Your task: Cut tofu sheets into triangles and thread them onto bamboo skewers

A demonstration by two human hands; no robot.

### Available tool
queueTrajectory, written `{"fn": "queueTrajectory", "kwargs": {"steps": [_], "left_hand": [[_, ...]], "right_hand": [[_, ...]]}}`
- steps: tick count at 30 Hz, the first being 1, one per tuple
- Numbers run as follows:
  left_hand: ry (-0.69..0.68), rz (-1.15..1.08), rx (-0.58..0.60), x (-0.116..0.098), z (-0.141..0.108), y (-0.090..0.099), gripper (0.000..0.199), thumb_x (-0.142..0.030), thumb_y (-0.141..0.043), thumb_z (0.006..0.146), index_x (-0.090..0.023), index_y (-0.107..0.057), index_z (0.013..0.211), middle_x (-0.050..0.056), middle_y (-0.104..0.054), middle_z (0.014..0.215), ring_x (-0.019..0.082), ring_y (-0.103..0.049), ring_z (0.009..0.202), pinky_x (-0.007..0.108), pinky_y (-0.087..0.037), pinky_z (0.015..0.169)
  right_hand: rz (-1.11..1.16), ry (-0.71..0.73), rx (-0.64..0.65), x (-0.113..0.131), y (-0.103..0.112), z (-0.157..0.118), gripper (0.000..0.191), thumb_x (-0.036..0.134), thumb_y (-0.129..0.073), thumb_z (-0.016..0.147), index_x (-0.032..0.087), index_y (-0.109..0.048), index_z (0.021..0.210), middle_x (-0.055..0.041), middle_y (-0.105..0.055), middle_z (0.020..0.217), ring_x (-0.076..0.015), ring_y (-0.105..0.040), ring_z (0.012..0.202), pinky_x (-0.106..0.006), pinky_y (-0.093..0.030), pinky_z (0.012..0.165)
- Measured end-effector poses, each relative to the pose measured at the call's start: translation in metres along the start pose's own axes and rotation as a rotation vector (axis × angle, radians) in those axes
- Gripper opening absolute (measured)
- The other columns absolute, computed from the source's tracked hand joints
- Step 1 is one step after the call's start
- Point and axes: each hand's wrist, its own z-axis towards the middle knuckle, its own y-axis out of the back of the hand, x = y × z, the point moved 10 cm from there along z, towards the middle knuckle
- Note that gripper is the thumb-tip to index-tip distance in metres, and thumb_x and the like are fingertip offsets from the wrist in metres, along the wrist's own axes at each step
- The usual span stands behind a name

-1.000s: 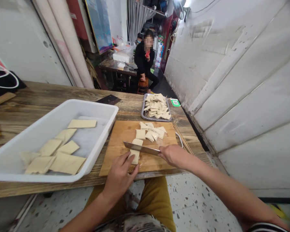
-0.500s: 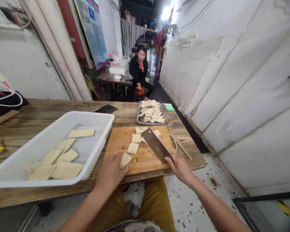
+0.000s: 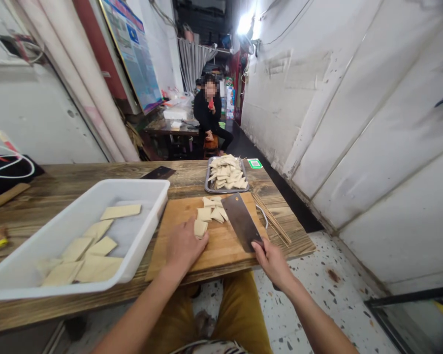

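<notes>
My right hand point(image 3: 271, 260) grips a cleaver point(image 3: 241, 221) by its handle. The wide blade is tilted over the right side of a wooden cutting board point(image 3: 221, 250). On the board's left part, my left hand point(image 3: 186, 246) has its thumb and fingers closed about a pale tofu sheet piece point(image 3: 200, 228). Part of that piece is hidden by the fingers. Just beyond it lie several cut tofu sheet pieces point(image 3: 204, 214) in a loose cluster, near the blade's left edge.
Left of the board, a white plastic tub point(image 3: 147, 226) contains larger tofu sheets point(image 3: 100, 268). A metal tray point(image 3: 207, 187) heaped with cut pieces point(image 3: 227, 172) stands behind the board. Wooden skewers point(image 3: 273, 221) lie to the right. A person point(image 3: 205, 108) sits farther back.
My left hand has moved forward on the board with the tofu sheet piece, up to the other pieces. The cleaver has turned so more of its blade face shows. The view has shifted slightly.
</notes>
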Motion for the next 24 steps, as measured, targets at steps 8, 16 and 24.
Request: {"fn": "queueTrajectory", "kwargs": {"steps": [8,16,24], "left_hand": [[-0.099,0.17,0.232,0.001,0.012,-0.016,0.062,-0.032,-0.051,0.071,-0.009,-0.043,0.128,0.018,-0.064,0.099,0.032,-0.059,0.091,0.04,-0.044,0.076],[-0.432,-0.146,0.349,0.0,-0.016,-0.004,0.065,-0.02,-0.054,0.07,-0.024,-0.039,0.133,0.008,-0.048,0.133,0.024,-0.046,0.119,0.039,-0.035,0.1],[-0.34,-0.182,-0.186,0.029,-0.06,0.016,0.029,-0.028,-0.049,0.084,-0.019,-0.057,0.11,0.011,-0.059,0.115,0.021,-0.057,0.104,0.037,-0.044,0.094]], "right_hand": [[-0.016,0.014,0.014,0.002,-0.001,0.0,0.023,0.031,-0.038,0.093,0.018,-0.054,0.083,-0.0046,-0.066,0.073,-0.0179,-0.063,0.068,-0.023,-0.042,0.06],[-0.2,0.056,0.123,0.015,-0.005,0.002,0.026,0.032,-0.034,0.095,0.017,-0.053,0.084,-0.004,-0.065,0.07,-0.0178,-0.062,0.065,-0.023,-0.036,0.057],[-0.549,0.168,0.306,0.052,-0.003,0.008,0.026,0.032,-0.035,0.096,0.018,-0.052,0.082,-0.0038,-0.065,0.065,-0.0177,-0.062,0.058,-0.025,-0.026,0.05]]}}
